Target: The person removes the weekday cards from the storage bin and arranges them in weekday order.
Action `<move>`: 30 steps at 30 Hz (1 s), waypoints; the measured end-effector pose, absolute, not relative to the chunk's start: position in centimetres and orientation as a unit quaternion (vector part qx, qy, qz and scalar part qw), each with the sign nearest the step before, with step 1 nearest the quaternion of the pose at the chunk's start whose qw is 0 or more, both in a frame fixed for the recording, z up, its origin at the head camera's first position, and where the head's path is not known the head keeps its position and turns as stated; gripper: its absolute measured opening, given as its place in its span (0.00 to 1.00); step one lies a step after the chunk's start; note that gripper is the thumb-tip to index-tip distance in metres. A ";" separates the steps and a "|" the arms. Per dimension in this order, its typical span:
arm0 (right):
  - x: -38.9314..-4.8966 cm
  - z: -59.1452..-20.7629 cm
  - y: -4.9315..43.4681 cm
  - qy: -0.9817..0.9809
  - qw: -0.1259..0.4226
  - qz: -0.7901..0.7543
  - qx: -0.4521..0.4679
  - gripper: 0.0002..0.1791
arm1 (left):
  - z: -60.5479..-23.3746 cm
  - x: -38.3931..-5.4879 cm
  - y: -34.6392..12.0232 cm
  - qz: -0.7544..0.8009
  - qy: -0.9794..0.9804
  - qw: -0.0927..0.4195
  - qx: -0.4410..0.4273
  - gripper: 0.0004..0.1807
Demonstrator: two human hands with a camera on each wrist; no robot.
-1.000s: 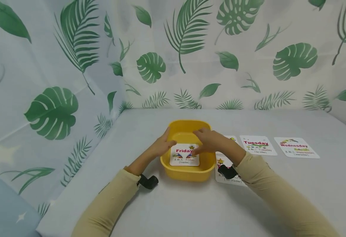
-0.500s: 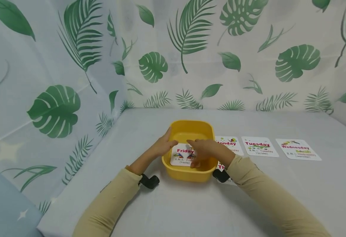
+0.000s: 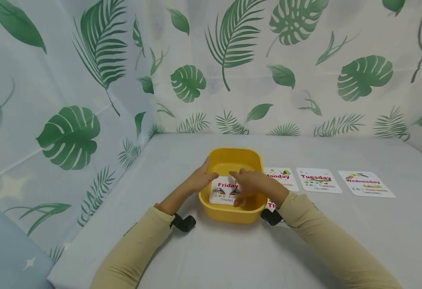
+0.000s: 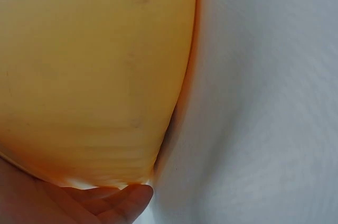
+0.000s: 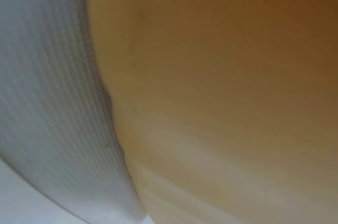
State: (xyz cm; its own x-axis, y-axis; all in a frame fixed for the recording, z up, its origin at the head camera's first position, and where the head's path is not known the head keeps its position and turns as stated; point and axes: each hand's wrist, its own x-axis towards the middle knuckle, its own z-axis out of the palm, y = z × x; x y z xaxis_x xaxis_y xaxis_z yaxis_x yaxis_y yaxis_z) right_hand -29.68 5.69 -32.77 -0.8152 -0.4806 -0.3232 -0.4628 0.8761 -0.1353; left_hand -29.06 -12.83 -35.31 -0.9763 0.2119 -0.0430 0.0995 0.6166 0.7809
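A yellow plastic basin (image 3: 229, 214) stands on the table, and a white word card reading "Friday" (image 3: 221, 192) lies in its near half. My left hand (image 3: 198, 178) holds the basin's left rim, thumb over the inside and the other fingers along the outer wall. In the left wrist view, the left fingertips (image 4: 134, 197) lie against the outside of the basin. My right hand (image 3: 250, 184) reaches over the right rim, its curled fingers and thumb at the far and near edges of the Friday card's right part. The right wrist view shows the basin wall close up.
Right of the basin lie the cards "Monday" (image 3: 281, 178), "Tuesday" (image 3: 318, 180) and "Wednesday" (image 3: 366, 184) in a row. Another card starting "Th" (image 3: 270, 205) is mostly hidden beneath my right wrist. A leaf-printed curtain (image 3: 247, 60) rises behind the table.
My right hand has moved left and down into the basin, onto the Friday card's right side, uncovering the Monday card. My left hand stays on the rim.
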 end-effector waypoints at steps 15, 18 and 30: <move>-29.6 -32.9 6.6 0.943 0.068 -0.192 -0.264 0.54 | -35.5 -29.5 -12.7 0.423 0.899 0.061 0.094 0.41; -29.5 -32.8 6.8 0.939 0.038 -0.211 -0.271 0.54 | -35.5 -29.4 -12.7 0.422 0.900 0.060 0.090 0.41; -29.7 -32.8 7.6 0.928 0.030 -0.227 -0.296 0.51 | -35.7 -29.4 -12.9 0.431 0.894 0.053 0.107 0.42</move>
State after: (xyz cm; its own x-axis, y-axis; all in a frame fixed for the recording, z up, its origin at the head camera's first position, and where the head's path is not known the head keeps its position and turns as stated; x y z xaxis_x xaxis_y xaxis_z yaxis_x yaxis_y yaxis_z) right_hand -29.67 7.59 -32.85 -0.8235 -0.5618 0.0791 -0.5349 0.7224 -0.4382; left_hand -29.39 -12.87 -35.68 -0.9714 0.2373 -0.0028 0.1457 0.6055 0.7824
